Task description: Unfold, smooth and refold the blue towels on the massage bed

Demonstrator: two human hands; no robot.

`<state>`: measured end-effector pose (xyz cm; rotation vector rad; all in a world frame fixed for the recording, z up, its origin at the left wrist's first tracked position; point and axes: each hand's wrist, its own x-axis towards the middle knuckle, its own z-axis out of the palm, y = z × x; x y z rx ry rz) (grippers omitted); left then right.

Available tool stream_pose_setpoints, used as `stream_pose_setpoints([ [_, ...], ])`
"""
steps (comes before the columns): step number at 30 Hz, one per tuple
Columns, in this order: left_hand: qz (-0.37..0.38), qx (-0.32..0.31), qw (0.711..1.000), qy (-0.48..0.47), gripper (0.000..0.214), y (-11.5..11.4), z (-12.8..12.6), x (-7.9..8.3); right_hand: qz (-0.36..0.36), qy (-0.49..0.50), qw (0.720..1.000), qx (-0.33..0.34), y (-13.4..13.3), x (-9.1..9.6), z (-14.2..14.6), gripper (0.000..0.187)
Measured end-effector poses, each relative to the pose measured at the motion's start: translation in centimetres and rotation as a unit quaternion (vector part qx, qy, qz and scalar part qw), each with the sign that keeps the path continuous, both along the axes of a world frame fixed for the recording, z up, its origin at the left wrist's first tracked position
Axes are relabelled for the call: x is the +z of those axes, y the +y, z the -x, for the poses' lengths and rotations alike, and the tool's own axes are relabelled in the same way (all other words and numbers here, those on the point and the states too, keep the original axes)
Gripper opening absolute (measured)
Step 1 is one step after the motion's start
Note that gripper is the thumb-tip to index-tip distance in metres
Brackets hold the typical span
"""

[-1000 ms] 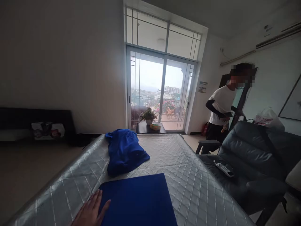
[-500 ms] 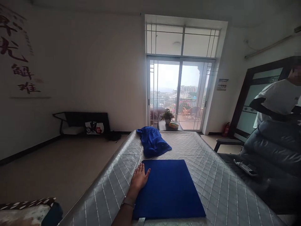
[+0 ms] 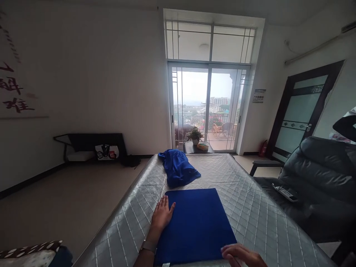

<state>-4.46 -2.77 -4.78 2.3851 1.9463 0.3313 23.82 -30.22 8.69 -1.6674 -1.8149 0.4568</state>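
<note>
A flat, folded blue cloth [image 3: 196, 222] lies on a long table with a silver quilted cover [image 3: 250, 207]. My left hand [image 3: 161, 214] rests flat on the cloth's left edge, fingers stretched out and together. At the bottom of the view my right hand [image 3: 241, 256] comes in near the cloth's lower right corner, fingers curled; only part of it shows. A crumpled pile of blue fabric [image 3: 177, 168] sits farther back on the table.
A dark leather armchair [image 3: 314, 178] with a remote control [image 3: 285, 192] stands at the right of the table. Another person's arm and white sleeve [image 3: 346, 126] show at the right edge. A small table with a potted plant [image 3: 194, 135] stands before the balcony door.
The view swung left and pulled back, so the other person slid almost out of view. My left hand stayed on the cloth's left edge. My right hand has come into view.
</note>
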Motion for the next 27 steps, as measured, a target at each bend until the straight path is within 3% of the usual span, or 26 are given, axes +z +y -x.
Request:
stream_pose_setpoints([
  [3, 0.008, 0.008, 1.000, 0.007, 0.083, -0.1, 0.1, -0.2, 0.010, -0.007, 1.000, 0.003, 6.7, 0.7, -1.3, 0.039],
  [6, 0.012, 0.011, 1.000, 0.004, 0.083, -0.1, 0.3, -0.4, 0.006, -0.079, 0.996, -0.036, 13.6, 0.2, -1.8, 0.050],
  [9, 0.005, 0.005, 1.000, -0.008, 0.081, 0.0, 0.5, -0.7, 0.019, -0.157, 0.986, -0.056, 18.7, -2.3, -2.1, 0.059],
  [11, 0.005, 0.002, 1.000, -0.012, 0.080, -0.1, 0.6, -0.9, 0.046, -0.191, 0.978, -0.066, 20.7, -4.7, -2.2, 0.061],
  [14, 0.006, 0.004, 1.000, -0.009, 0.079, -0.4, 0.7, -0.9, 0.084, -0.218, 0.969, -0.086, 21.9, -8.0, -2.5, 0.064],
  [17, 0.008, 0.010, 1.000, -0.007, 0.078, -0.7, 0.7, -0.6, 0.097, -0.234, 0.964, -0.087, 21.9, -9.5, -2.9, 0.065],
  [27, 0.036, 0.003, 0.999, 0.018, 0.082, -1.1, 0.9, 0.8, 0.116, -0.236, 0.962, -0.080, 21.7, -9.3, -4.0, 0.069],
])
